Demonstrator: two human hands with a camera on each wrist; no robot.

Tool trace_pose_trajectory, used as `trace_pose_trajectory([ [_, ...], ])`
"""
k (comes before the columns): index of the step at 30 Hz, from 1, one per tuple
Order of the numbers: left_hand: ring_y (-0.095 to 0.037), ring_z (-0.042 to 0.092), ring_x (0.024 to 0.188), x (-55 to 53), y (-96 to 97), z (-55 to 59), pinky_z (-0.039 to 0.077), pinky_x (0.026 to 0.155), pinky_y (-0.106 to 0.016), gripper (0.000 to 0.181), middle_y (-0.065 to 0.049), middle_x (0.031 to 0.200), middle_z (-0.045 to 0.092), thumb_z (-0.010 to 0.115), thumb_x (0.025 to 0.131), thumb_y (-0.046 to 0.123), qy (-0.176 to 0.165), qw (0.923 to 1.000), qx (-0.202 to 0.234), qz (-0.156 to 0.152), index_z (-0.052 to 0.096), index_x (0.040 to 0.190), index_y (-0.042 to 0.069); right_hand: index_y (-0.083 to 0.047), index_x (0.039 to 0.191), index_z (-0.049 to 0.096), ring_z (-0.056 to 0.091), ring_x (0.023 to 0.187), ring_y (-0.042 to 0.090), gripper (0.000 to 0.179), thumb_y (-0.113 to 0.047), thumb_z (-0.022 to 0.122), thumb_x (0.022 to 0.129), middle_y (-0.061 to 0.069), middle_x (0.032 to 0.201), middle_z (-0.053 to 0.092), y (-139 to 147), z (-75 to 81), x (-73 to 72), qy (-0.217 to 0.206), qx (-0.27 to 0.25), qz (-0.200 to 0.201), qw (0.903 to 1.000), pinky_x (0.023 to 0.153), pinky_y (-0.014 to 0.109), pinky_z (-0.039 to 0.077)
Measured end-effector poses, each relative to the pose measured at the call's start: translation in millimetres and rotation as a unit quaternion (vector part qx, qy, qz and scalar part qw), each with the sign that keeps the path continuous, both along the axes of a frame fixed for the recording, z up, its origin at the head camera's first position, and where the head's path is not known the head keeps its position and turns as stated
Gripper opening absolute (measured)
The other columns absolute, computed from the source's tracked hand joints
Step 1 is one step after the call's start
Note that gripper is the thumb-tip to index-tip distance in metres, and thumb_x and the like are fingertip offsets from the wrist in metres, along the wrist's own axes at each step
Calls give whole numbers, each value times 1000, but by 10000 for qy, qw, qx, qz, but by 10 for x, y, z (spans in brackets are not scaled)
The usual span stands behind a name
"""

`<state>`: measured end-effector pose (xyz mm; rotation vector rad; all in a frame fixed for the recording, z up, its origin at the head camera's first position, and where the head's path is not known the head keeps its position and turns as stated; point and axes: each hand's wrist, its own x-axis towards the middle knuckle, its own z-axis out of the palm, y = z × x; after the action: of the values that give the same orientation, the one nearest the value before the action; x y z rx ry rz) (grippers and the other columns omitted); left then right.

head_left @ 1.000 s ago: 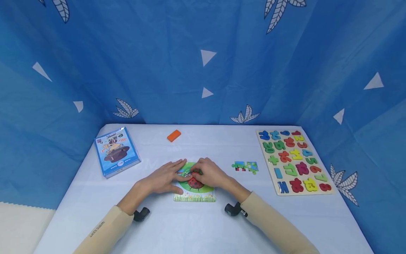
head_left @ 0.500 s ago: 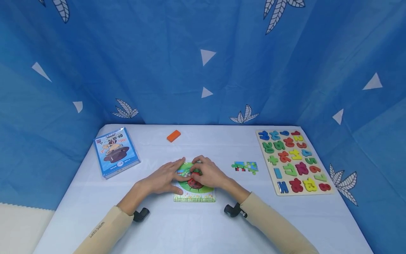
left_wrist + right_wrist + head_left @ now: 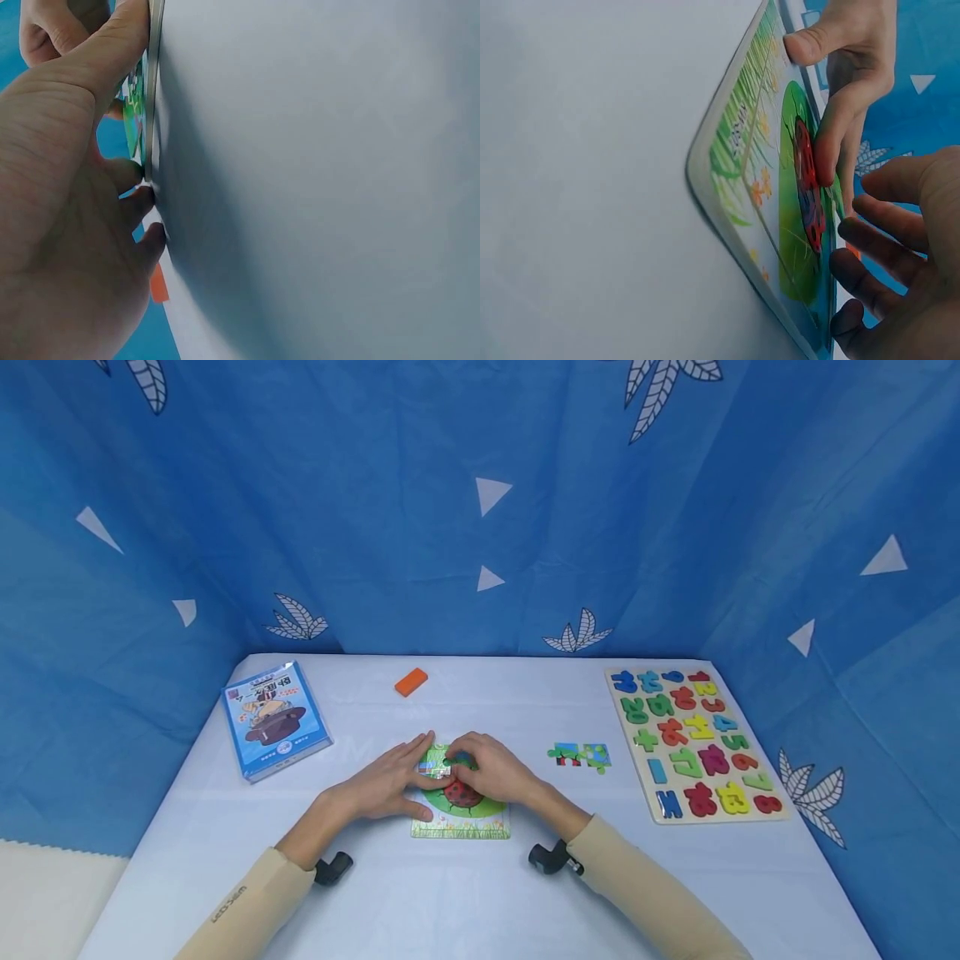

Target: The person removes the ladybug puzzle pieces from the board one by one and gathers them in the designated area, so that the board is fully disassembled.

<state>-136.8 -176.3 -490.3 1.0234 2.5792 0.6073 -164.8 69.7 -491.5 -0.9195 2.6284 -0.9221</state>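
A square ladybug jigsaw puzzle (image 3: 459, 829) lies on the white table, and both hands are on it. Spread over its left side is my left hand (image 3: 381, 785); in the right wrist view its thumb (image 3: 805, 47) rests at the puzzle's edge and its index finger (image 3: 831, 150) touches the ladybug picture. My right hand (image 3: 495, 770) bends over the upper middle, thumb and fingertips together at a green jigsaw piece (image 3: 835, 191) that stands slightly raised. Its fingers partly hide that piece. Two joined loose jigsaw pieces (image 3: 587, 755) lie to the right of the right hand.
A blue game box (image 3: 277, 718) lies at the back left. Further back sits an orange block (image 3: 411, 682). On the right lies a wooden board of coloured letters and numbers (image 3: 651, 789). Blue curtain (image 3: 420, 527) surrounds the table's back and sides.
The right hand's fingers shift slightly over the upper part of the puzzle. The left hand's fingers draw back a little to the left, showing more of the puzzle's upper left.
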Motion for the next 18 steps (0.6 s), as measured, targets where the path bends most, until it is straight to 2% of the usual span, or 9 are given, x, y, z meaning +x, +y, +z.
trace_pose_trajectory([
  [6,-40,10,154,-2,-4,-16,17,121,-59,64,-23,167,9,74,84,54,95,9999,-43,-40,59,142,29,-13,131,66,59,121,18,34,-22,63,99,1,128,64,-24,-6,-24,-203,-166,-168,9995,104,41,49],
  [11,-40,10,154,0,-7,-11,17,121,-59,65,-23,167,9,75,84,53,118,9999,-74,-67,59,142,28,-12,135,65,60,110,13,37,-21,61,100,2,124,61,-56,-34,-43,-223,-134,-169,9995,95,33,52],
  [15,-40,10,154,0,-11,-15,18,121,-60,64,-23,167,10,74,85,53,167,9998,-80,-97,58,142,28,-14,134,66,59,102,10,36,-24,62,100,0,120,60,-88,-42,-55,-215,-72,-264,9994,87,28,52],
  [18,-40,10,154,-3,-11,-11,18,121,-60,65,-22,167,10,74,85,52,178,9997,-62,-120,57,143,29,-15,131,68,59,100,10,33,-24,63,100,-1,118,60,-107,-32,-59,-233,-94,-343,9991,86,28,52],
])
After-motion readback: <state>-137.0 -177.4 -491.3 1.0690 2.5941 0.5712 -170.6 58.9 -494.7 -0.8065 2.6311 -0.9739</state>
